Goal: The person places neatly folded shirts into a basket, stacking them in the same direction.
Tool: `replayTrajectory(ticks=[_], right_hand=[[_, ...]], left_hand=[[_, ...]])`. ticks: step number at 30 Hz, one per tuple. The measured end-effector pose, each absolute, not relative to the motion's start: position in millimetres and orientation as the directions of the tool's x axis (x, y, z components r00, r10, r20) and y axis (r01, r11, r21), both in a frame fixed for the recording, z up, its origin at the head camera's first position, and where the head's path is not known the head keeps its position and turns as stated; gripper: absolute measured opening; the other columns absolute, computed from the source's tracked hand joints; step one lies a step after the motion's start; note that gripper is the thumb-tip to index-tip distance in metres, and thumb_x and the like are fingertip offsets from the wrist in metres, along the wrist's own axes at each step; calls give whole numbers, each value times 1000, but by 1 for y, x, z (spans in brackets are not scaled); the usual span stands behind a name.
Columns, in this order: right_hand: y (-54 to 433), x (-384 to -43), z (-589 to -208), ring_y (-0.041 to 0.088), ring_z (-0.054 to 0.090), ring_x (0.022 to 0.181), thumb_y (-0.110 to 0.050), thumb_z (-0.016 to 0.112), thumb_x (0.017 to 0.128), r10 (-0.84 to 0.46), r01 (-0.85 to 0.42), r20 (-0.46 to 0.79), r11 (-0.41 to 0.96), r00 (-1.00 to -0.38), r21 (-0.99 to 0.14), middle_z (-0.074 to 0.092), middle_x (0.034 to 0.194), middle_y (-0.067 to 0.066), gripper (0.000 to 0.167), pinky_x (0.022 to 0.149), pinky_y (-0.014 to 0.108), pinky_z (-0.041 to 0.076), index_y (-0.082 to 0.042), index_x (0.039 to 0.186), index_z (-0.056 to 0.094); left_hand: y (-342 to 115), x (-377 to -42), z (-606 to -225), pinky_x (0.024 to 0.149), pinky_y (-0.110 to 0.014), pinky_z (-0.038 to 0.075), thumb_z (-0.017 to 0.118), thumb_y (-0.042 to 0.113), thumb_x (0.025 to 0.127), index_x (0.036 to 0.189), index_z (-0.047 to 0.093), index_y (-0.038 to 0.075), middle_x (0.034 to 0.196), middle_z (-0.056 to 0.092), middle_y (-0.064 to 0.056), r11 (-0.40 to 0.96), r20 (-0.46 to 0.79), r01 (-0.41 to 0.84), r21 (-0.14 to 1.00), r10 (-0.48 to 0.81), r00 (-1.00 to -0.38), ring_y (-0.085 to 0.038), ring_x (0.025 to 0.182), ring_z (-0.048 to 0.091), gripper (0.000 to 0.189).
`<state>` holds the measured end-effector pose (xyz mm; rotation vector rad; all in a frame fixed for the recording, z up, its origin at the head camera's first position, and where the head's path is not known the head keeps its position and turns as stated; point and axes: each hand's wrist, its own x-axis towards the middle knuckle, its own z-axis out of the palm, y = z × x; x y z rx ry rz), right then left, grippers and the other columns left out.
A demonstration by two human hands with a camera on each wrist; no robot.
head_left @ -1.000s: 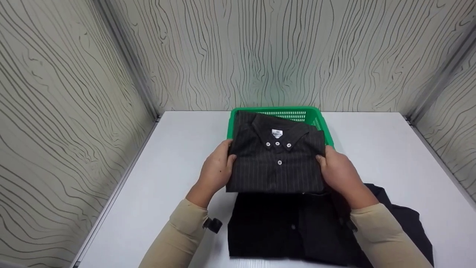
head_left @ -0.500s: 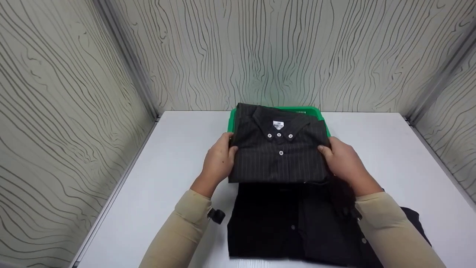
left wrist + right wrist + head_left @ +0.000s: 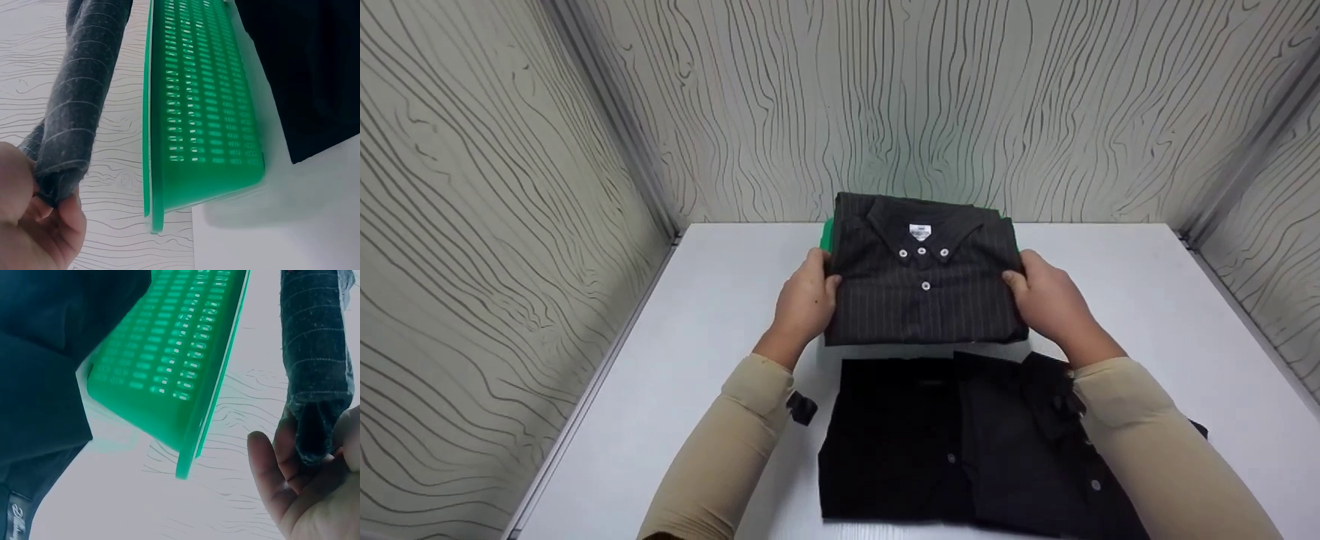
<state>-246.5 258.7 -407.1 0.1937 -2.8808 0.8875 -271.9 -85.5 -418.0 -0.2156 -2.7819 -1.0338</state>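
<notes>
Above a green perforated plastic basket on a white surface, a dark pinstriped button-down shirt, neatly folded, is held by its side edges in the grip of left hand and right hand; black buttoned garments are laid nearer.

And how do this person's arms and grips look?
Both sleeves are long and beige, ending near the wrists. A small black device sits at the left wrist, another partly visible at the right. Left grip and right grip wear no gloves.
</notes>
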Motion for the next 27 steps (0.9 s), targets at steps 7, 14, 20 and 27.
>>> replayTrajectory(ticks=[7,14,20,27], right_hand=[[261,-260,-408,35,58,83,-25,45,110,-76,-149,156,831,-985,-536,60,95,21,25,73,51,46,0,112,49],[257,-273,-413,38,58,86,-25,44,110,-70,-142,152,832,-986,-536,59,98,22,27,76,53,45,1,113,49],[255,-284,-412,39,57,89,-24,44,110,-43,-120,155,839,-987,-530,60,101,23,25,79,56,45,1,113,50],[257,-298,-413,37,56,89,-24,45,109,-28,-109,157,837,-987,-535,61,101,21,25,80,55,45,-1,110,52]], left_hand=[[-81,-290,-413,91,-39,51,56,20,106,134,47,8,125,64,-12,729,135,134,672,58,-989,-20,110,63,32],[-80,-303,-417,95,-39,49,54,20,107,139,43,10,130,61,-12,695,72,49,717,-5,-997,-19,114,60,35],[-76,-309,-417,98,-42,48,54,21,107,140,42,12,134,60,-12,678,76,29,734,-40,-996,-20,117,59,37],[-71,-318,-417,98,-42,49,56,24,106,140,44,13,134,62,-10,710,119,42,703,-60,-991,-20,117,60,38]])
